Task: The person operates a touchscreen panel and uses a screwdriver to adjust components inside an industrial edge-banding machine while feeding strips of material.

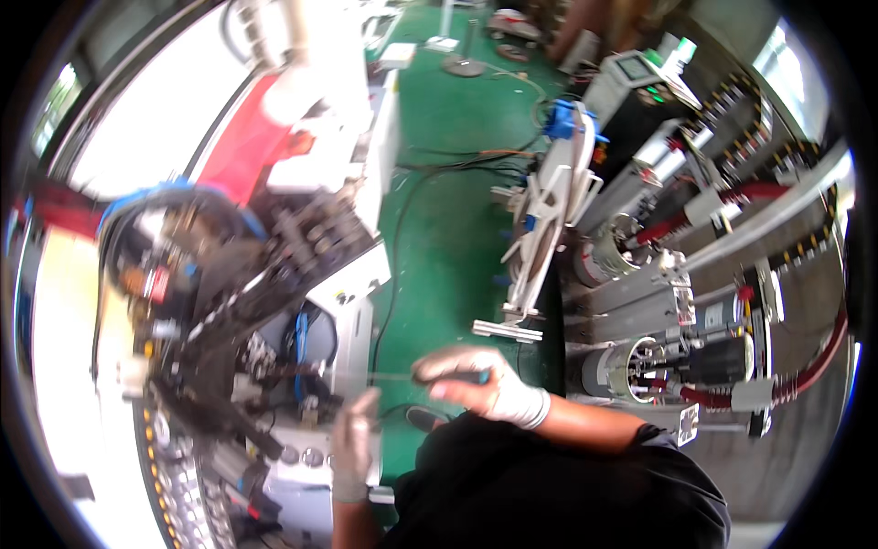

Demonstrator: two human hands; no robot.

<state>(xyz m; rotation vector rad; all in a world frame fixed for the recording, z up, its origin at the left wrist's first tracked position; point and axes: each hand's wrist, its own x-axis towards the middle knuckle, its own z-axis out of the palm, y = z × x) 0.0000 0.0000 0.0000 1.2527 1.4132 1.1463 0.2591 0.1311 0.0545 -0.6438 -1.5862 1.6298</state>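
Holding: right hand (480,389), in a pale glove, wrapped closed around the dark handle of a long, screwdriver-like tool (471,376); a teal part shows at the handle's right end.
Tool position: roughly level, above the gap between person and machine; its thin shaft (384,376) points left toward the dark machine assembly (297,242). Whether the tip touches cannot be told.
Left hand: gloved hand (352,444), motion-blurred, just below the shaft, near the machine's pale cabinet. Degree of opening, and whether anything is gripped: cannot tell.
Floor: green floor (448,265), with dark cables running across it; one shoe (423,418) visible below the right hand.
Right side: white frame (540,233) standing near a row of metal cylinders; red hose (819,363) curving past them.
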